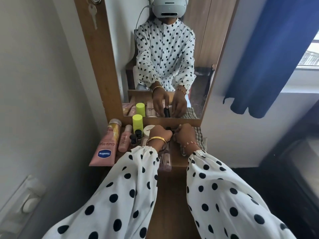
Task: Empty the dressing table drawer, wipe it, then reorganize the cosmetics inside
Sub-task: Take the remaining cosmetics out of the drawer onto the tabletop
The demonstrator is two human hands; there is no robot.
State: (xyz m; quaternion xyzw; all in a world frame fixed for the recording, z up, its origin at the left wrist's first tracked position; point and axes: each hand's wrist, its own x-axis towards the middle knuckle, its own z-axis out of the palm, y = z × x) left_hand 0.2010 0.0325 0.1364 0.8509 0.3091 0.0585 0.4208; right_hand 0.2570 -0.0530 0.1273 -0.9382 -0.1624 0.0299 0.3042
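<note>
hands: left hand (160, 134) and right hand (185, 133) pinch a small black cosmetic (168, 129) together | place: frame centre, touching both | axis: upright in mirror | nearer: neither

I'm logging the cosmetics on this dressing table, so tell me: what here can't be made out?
- Small black item, head view: the left hand and right hand cover most of it.
- Clear packet: sleeve overlaps it, print too small.
- White jar: label partly behind the left hand.
- Checked cloth: right wrist hides part.
</note>
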